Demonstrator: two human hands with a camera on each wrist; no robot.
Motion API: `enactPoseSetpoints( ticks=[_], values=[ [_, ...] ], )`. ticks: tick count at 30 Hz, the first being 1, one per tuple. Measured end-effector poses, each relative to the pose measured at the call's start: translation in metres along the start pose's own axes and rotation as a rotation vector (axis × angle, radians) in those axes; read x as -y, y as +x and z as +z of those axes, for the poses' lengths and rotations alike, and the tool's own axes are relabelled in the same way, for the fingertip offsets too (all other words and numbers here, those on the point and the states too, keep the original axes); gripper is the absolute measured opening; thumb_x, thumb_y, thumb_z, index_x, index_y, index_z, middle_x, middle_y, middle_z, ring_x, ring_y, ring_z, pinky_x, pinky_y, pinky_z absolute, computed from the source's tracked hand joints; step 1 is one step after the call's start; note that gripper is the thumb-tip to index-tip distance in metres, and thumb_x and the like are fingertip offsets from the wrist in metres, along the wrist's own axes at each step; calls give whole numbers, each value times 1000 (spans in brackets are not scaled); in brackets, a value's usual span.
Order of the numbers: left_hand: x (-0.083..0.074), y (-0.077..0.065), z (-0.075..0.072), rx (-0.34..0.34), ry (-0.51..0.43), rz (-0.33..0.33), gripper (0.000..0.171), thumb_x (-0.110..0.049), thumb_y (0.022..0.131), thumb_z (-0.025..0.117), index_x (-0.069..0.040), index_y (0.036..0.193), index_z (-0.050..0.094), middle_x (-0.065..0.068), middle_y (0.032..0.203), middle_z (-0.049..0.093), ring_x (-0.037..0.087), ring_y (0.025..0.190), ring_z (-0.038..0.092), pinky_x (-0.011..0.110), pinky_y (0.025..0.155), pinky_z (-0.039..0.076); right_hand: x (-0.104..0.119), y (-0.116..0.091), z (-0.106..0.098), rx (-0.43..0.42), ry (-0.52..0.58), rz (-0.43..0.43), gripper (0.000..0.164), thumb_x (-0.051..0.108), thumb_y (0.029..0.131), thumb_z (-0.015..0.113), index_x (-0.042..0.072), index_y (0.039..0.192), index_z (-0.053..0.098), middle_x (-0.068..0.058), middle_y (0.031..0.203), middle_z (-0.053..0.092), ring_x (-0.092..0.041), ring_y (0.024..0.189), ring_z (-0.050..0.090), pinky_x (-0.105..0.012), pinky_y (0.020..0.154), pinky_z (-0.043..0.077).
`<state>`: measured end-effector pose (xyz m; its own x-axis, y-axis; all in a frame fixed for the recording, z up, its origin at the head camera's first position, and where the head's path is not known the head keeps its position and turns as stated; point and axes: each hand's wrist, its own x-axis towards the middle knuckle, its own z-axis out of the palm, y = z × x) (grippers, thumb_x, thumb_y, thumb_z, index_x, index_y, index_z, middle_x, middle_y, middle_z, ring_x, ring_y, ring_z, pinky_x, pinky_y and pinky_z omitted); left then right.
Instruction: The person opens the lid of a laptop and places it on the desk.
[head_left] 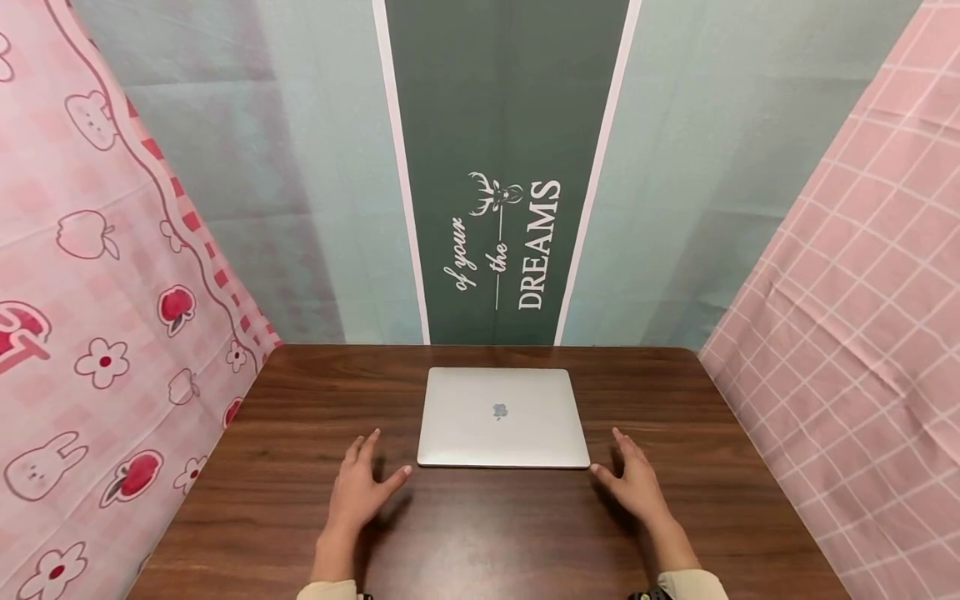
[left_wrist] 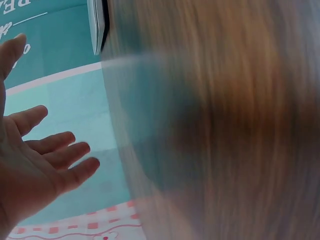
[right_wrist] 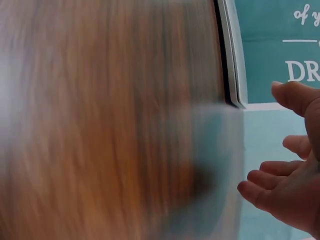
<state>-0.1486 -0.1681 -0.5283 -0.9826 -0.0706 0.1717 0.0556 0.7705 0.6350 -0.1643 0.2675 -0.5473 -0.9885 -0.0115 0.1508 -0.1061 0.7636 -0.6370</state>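
A closed silver laptop (head_left: 502, 429) with an apple logo on its lid lies flat on the wooden table. My left hand (head_left: 358, 492) hovers to the left of its near corner, fingers extended and thumb spread toward it, holding nothing. On the opposite side, my right hand (head_left: 636, 483) is held the same way, its thumb tip close to the near right corner; whether it touches cannot be told. In the left wrist view the left hand (left_wrist: 35, 165) shows a bare palm. The right wrist view also shows the right hand (right_wrist: 285, 185) with nothing in it and the laptop's edge (right_wrist: 232, 60) beyond.
The dark brown wooden table (head_left: 495, 533) reaches a green and teal curtain (head_left: 502, 100) with white lettering at its far edge. A pink patterned cloth (head_left: 105, 292) hangs along the left, and a pink checked cloth (head_left: 847, 292) along the right.
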Motion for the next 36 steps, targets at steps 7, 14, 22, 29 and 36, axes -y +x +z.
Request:
enactPoseSetpoints(
  ticks=[7, 14, 22, 29, 36],
  values=[
    [-6, 6, 13, -1, -148, 10, 83, -38, 72, 78, 1, 136, 43, 31, 130, 43, 47, 115, 44, 58, 90, 37, 5, 7, 13, -7, 166, 145, 82, 19, 78, 74, -6, 141, 28, -38, 128, 42, -49, 115, 44, -57, 90, 37],
    [-14, 9, 26, 7, -186, -9, 70, -26, 73, 79, 6, 128, 49, 29, 118, 52, 44, 108, 50, 55, 88, 40, 11, 12, 18, -20, 264, 256, 84, 12, 74, 76, -8, 140, 27, -34, 120, 49, -42, 104, 54, -48, 86, 44],
    [-21, 8, 33, 52, -314, -97, 68, -23, 74, 78, 7, 128, 48, 29, 117, 54, 38, 98, 58, 48, 80, 46, 17, 14, 31, 3, 240, 246, 84, 10, 71, 78, -10, 137, 31, -30, 114, 52, -38, 99, 55, -45, 80, 46],
    [-22, 11, 44, 57, -326, -111, 71, -20, 72, 79, 12, 126, 46, 30, 111, 56, 39, 96, 58, 48, 80, 47, 20, 19, 41, -14, 154, 198, 83, 11, 68, 79, -17, 131, 34, -31, 105, 52, -41, 94, 56, -48, 80, 44],
    [-25, 19, 65, 13, -291, -96, 68, -11, 69, 77, 16, 123, 46, 27, 104, 58, 39, 97, 55, 48, 84, 43, 18, 26, 44, -21, 98, 165, 69, 11, 64, 81, -19, 117, 50, -26, 93, 60, -37, 88, 56, -46, 78, 45]
  ],
)
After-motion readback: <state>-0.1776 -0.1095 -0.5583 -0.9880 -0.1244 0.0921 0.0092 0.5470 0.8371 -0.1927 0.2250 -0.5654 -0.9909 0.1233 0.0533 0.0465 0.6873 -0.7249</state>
